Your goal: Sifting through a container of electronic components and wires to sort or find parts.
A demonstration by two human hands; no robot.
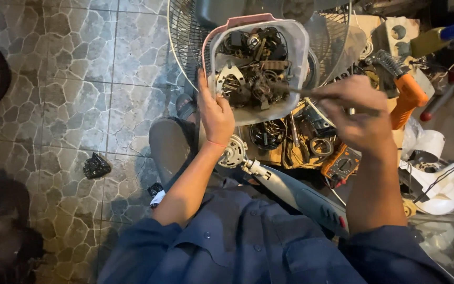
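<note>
Tub (296,50): clear plastic, squarish with rounded corners, pink rim, tilted toward the camera, held up in front of a fan grille.
Contents (250,68): dark metal parts jumbled together, filling the bottom.
Rod (296,90): thin, grey, tip reaching into the parts.

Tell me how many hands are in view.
2: the left hand grips the plastic tub's edge; the right hand holds a thin tool over it.

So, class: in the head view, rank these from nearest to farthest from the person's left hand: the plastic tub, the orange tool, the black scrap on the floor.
1. Plastic tub: held by the left hand.
2. Black scrap: left, on tiles.
3. Orange tool: far right.
</note>
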